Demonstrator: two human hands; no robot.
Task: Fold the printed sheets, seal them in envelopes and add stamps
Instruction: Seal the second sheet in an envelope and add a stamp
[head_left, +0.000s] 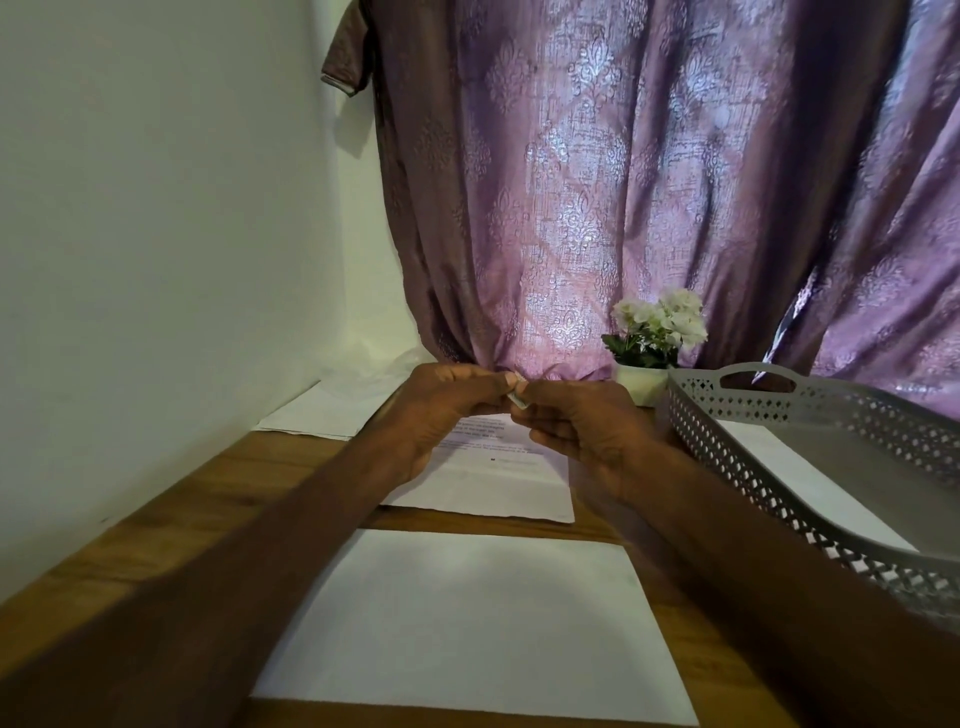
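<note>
We have both hands raised above the wooden table (171, 499), meeting at the fingertips over the far printed sheet (488, 488). Our left hand (441, 410) and right hand (576, 421) each pinch a tiny piece between thumb and fingers, most likely a stamp (518, 399); it is too small and too hidden by the fingers to name for certain. Both hands are closed on it in a fine pinch, not resting on anything.

The white envelope (478, 623) lies flat on the table nearest us, between our forearms, well below the hands. The printed sheet sits just beyond it, face up, with another white paper (317, 410) farther back by the wall. To the right stands a grey perforated tray (810, 452) with a white sheet inside, and a small potted plant with white flowers (654, 332) stands behind it, in front of the purple curtain (649, 182).

The step in hand looks like readying the stamp, probably peeling or separating it. To do this well we should work with the nails at one corner and keep the piece flat, so it neither curls nor tears. We should touch the sticky side as little as we can. Then one hand can steady the envelope while the other sets the stamp square into a corner and presses it down from the middle outwards, so no edge lifts.
</note>
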